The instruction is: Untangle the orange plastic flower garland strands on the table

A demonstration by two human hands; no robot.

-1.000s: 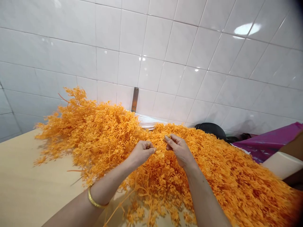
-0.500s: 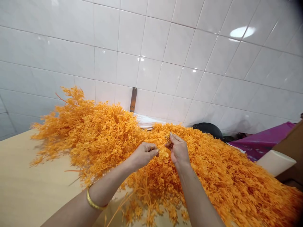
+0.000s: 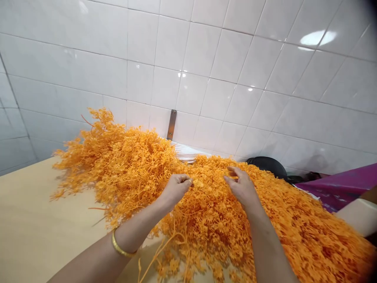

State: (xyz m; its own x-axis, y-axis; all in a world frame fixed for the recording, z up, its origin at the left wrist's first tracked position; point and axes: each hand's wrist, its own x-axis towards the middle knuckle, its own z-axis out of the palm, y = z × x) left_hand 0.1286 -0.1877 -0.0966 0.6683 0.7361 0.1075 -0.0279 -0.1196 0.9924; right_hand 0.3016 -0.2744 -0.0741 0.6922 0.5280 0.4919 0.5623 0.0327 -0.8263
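A large heap of orange moulded plastic flower sprigs [image 3: 224, 220] covers the pale wooden tabletop [image 3: 35, 232] against the white tiled wall [image 3: 188, 59]. At the heap's crest, the left hand [image 3: 176, 188] is curled, thumb and fingertips pinched on a sprig, probably to isolate it. The right hand [image 3: 242, 185], just beside it on the heap, is loosely open with its fingertips touching the sprigs.

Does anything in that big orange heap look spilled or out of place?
A few loose strands have strayed from the orange pile onto the bare table. Both the left hand and the right hand work amid the pile.
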